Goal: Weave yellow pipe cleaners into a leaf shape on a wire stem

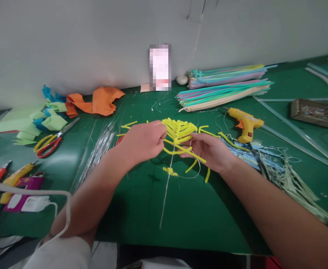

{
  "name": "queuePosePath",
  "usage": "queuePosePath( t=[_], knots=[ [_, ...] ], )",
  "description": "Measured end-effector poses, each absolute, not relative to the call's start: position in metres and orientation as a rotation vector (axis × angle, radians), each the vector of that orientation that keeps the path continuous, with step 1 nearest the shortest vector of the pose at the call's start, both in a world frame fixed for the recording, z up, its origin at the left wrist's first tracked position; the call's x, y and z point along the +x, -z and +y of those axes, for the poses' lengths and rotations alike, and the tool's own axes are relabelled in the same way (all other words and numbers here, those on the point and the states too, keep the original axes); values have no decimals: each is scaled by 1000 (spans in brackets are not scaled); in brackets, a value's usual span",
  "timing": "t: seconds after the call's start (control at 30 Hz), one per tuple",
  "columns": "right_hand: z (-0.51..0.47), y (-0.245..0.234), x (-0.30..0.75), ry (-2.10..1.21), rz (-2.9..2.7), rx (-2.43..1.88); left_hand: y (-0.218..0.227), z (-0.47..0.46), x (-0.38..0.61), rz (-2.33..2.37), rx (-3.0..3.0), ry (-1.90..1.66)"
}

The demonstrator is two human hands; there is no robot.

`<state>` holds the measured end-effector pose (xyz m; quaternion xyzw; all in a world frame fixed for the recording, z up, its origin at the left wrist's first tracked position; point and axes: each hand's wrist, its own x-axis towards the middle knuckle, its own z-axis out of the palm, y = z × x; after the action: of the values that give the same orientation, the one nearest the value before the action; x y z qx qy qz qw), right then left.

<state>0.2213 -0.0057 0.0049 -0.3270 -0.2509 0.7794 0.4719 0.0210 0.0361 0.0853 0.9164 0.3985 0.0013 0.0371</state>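
Both hands work on a yellow pipe-cleaner piece (179,134) built on a thin wire stem (166,190) above the green table (180,213). My left hand (144,142) is closed, pinching the yellow strands at their left side. On the right, my right hand (208,149) is closed around the lower strands and a thin wire loop. Loose yellow pipe-cleaner bits (169,171) lie on the table under the hands.
A yellow glue gun (246,123) lies to the right, stacked coloured pipe cleaners (225,86) behind it. Scissors (52,142) and folded paper (52,116) sit at the left, a bundle of wires (98,151) beside my left arm, woven pieces (281,168) at right.
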Motion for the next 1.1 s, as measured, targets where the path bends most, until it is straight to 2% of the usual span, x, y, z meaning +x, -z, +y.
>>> queuePosePath(
  t=[0.4, 0.7, 1.1],
  knots=[
    [-10, -2, 217, -1865, -737, -811, -83, 23, 29, 1089, 2932, 38],
    [-8, -3, 218, -1854, -716, -816, -83, 24, 31, 1156, 2865, 61],
    [-3, 5, 218, -1463, -748, -929, -73, 34, 28, 1032, 2859, -78]
  ],
)
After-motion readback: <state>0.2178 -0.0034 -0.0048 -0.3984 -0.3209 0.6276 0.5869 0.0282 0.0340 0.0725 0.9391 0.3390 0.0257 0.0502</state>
